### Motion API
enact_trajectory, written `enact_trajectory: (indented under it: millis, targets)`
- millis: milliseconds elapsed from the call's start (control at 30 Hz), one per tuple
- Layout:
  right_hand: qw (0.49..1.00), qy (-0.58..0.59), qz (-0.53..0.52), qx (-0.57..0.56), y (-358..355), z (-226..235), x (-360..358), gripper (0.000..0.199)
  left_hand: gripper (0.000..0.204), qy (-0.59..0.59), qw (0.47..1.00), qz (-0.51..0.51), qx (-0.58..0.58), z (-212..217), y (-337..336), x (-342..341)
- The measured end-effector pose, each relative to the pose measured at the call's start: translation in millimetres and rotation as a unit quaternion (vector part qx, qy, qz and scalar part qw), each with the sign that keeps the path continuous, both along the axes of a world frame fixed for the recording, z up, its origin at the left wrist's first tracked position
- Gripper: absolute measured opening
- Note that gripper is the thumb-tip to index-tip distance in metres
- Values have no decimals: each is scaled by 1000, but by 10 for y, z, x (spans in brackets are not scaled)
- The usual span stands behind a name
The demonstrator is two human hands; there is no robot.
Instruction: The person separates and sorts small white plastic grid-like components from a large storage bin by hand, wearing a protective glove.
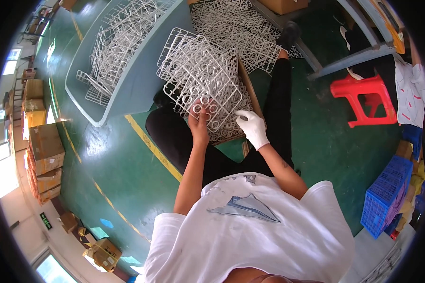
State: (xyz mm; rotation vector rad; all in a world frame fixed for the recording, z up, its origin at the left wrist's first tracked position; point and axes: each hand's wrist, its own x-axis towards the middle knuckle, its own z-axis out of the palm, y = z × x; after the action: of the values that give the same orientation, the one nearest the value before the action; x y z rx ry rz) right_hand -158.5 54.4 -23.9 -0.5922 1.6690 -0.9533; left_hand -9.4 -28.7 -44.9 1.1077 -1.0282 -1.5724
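Observation:
My bare left hand is closed on the near part of a white plastic moulded frame with rings along its bars. The frame tilts over a cardboard box between my legs. Similar frames are piled beyond it, and many loose white rings lie in the box. My right hand, in a white glove, is beside the frame's right edge. Its thumb and forefinger curl toward each other; whatever is between them is too small to make out.
A big grey-blue tub of white frames stands at the left. More frames lie stacked beyond the box. To the right are a red stool, a metal stand, another person's leg and a blue crate. Cartons line the left wall.

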Motion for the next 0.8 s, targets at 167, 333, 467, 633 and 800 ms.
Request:
enact_trajectory:
  millis: [167,333,467,633,800]
  targets:
    - [822,455,183,-289,6,149,216,9,29,52,998,-10,32,57,-56,-55]
    - [873,402,201,-192,-125,101,428,12,25,72,996,-26,37,31,-11,-36]
    - [913,323,158,-191,-173,-230,406,14,25,114,990,-43,77,61,-63,2]
    - [991,0,133,-32,-138,-63,318,25,26,100,986,-99,92,58,-76,43]
    - [896,386,194,-102,-11,129,262,17,26,13,998,-65,4,-263,70,-91]
